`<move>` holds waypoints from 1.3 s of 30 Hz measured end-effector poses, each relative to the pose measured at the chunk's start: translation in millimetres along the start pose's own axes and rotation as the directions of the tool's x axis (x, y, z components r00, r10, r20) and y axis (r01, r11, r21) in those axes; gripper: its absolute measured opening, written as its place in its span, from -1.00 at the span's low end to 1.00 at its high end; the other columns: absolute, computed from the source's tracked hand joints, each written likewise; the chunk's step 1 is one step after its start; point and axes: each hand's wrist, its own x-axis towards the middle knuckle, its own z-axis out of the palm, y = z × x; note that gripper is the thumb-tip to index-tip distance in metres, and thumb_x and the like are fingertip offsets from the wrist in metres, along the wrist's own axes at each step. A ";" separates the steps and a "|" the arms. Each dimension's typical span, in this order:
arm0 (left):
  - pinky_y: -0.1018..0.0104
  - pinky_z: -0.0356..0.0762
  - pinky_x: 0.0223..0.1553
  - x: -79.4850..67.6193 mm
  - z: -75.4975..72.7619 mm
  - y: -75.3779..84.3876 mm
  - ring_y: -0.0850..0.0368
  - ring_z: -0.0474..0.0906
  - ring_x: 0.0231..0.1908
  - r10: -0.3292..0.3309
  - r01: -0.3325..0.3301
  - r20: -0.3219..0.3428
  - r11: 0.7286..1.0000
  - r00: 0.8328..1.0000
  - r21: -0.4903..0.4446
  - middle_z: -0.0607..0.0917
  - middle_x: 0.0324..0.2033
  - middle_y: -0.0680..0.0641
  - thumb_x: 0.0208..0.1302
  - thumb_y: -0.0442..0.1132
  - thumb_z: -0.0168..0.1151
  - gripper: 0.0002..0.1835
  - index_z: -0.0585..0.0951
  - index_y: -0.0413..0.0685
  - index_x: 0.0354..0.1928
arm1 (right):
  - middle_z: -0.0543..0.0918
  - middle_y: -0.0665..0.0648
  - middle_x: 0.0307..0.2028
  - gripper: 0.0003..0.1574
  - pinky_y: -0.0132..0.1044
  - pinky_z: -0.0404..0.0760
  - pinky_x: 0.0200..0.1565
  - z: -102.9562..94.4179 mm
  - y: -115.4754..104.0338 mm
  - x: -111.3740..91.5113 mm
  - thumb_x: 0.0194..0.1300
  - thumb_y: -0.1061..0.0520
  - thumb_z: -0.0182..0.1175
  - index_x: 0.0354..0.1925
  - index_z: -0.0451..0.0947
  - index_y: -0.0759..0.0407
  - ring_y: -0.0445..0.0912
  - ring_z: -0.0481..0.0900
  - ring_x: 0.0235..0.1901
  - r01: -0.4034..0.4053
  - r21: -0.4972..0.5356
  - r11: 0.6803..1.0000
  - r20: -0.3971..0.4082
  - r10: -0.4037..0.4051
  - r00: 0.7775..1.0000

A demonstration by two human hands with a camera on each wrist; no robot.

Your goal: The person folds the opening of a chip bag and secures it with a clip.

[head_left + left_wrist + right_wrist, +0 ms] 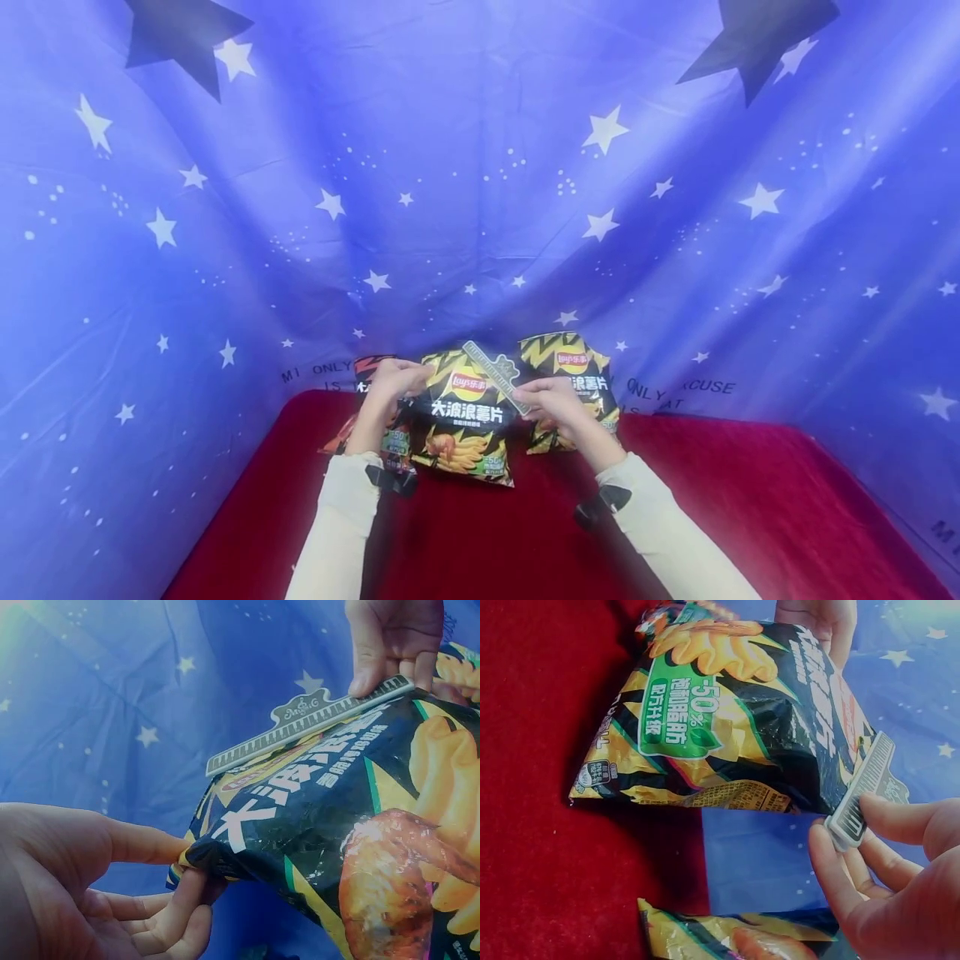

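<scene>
A black and yellow potato chip bag [463, 442] is in the middle of the head view, its front facing up. By its upper left corner my left hand [105, 877] pinches the bag between thumb and fingers. A long bag clip [307, 724] with a piano-key pattern lies along the bag's top edge in the left wrist view. My right hand [900, 862] holds one end of this clip, thumb on one side and fingers on the other. Whether the clip's jaws grip the bag is not plain.
To the right stands a second black and yellow chip bag [570, 358]. Another chip bag [345, 429], with red on it, is at the left, partly behind my left hand. A red cloth [487, 542] covers the table, and a blue star-patterned curtain [465, 208] hangs behind.
</scene>
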 end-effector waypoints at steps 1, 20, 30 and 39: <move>0.18 0.73 -0.07 0.8 0.6 -1.7 0.24 0.64 -0.45 0.004 -0.004 -0.004 1.000 1.000 -0.008 0.79 -0.36 -0.19 0.28 -0.22 0.39 -0.57 0.66 -0.46 0.04 | 0.78 0.19 -0.31 -0.58 -0.34 0.50 -0.56 1.0 1.2 1.4 0.27 0.16 0.40 0.03 0.67 0.39 -0.09 0.72 -0.48 0.006 -0.011 1.000 -0.005 -0.006 1.000; 0.39 0.47 -0.44 5.4 3.3 -26.2 0.22 0.63 -0.66 0.050 0.018 -0.218 0.954 0.975 0.299 0.74 -0.68 -0.03 0.23 -0.11 0.34 -0.72 0.76 -0.23 -0.41 | 0.75 0.46 -0.26 -0.58 -0.09 0.79 -0.29 32.6 11.7 13.7 0.30 0.38 0.25 0.11 0.54 0.54 0.15 0.77 -0.39 0.112 -0.172 0.979 0.007 -0.112 0.994; 0.40 0.47 -0.52 7.8 6.3 -29.4 0.09 0.71 -0.58 0.069 -0.006 -0.190 0.949 0.979 0.315 0.79 -0.55 -0.19 0.25 -0.12 0.36 -0.70 0.72 -0.30 -0.35 | 0.71 0.55 -0.23 -0.40 -0.13 0.79 -0.30 36.5 21.2 11.4 0.35 0.41 0.19 0.29 0.29 0.63 -0.06 0.72 -0.53 0.070 0.000 0.998 0.027 -0.070 0.997; -0.08 0.57 0.16 1.2 15.3 -24.6 -0.28 0.70 -0.03 0.097 -0.034 -0.157 0.931 0.983 0.364 0.80 -0.24 -0.32 0.26 -0.11 0.33 -0.39 0.54 -0.47 0.20 | 0.74 0.47 -0.19 -0.41 -0.04 0.79 -0.20 35.9 26.6 6.4 0.38 0.29 0.23 0.29 0.37 0.53 0.01 0.76 -0.41 0.076 -0.047 0.996 0.065 -0.072 0.995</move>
